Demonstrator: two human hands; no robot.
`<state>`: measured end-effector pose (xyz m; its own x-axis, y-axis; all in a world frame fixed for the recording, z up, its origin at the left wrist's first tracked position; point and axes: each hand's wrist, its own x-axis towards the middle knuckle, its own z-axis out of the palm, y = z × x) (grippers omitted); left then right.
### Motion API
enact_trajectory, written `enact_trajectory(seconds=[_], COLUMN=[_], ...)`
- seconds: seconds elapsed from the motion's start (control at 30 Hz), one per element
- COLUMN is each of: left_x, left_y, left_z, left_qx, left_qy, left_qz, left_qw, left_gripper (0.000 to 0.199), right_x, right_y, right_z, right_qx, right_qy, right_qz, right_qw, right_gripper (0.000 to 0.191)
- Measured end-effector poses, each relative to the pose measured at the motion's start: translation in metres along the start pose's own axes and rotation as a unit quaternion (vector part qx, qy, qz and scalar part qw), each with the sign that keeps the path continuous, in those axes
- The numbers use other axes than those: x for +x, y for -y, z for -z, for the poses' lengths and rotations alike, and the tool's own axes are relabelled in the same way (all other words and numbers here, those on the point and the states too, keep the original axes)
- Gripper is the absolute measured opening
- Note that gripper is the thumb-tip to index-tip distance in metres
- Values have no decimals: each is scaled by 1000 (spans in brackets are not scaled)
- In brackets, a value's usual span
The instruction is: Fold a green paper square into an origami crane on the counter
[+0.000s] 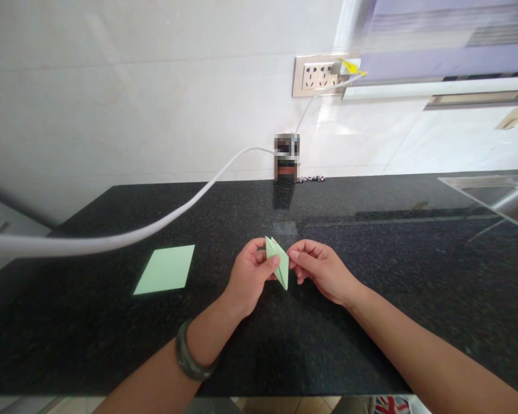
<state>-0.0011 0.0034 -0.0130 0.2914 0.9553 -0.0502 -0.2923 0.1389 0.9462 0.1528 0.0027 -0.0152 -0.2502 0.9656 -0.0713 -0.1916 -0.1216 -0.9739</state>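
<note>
Between my two hands is a folded piece of light green paper [280,264], pointed at top and bottom, held above the dark countertop. My left hand [254,273] grips it with the thumb across its front and the fingers behind. At the paper's right edge, my right hand [317,265] has thumb and index finger pinched together, touching the edge; whether the fold lies between those fingertips is hard to make out. A flat light green sheet of paper [166,270] lies on the counter to the left of my hands.
A white cable [176,214] arches over the left of the black speckled countertop [112,345] to a pixelated object [287,158] against the wall. Above it is a socket panel [311,77] with a plug. A metal sink [513,198] lies at the right.
</note>
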Motion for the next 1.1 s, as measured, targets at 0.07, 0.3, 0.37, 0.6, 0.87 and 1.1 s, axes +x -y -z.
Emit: enact_trajectory(seconds=[0.07,0.3,0.37,0.6,0.87,1.1], left_x=[0,1,2,3,2,0], left_y=[0,3,4,2,2,6], left_z=[-1,2,3,5,5,9], left_qx=[-1,104,126,142,130,244], left_qy=[2,16,8,1,25,26], left_qz=[-6,-46,-55,-61,-79,-179], left_qw=[1000,993,990,988,988,953], left_gripper=[24,15,14,14,11,7], right_x=[0,-1,-2,-4,-5,-5], right_y=[0,-4,-6,-1,3,8], right_z=[-1,-3,-4,-3,-1,-1], right_qx=[-8,-87,-110,-110,-94,-18], right_qy=[6,-14,-8,1,12,27], right_qz=[17,103,119,99,96,49], right_qw=[1000,991,987,989,991,998], right_gripper=[18,13,10,11,11,13])
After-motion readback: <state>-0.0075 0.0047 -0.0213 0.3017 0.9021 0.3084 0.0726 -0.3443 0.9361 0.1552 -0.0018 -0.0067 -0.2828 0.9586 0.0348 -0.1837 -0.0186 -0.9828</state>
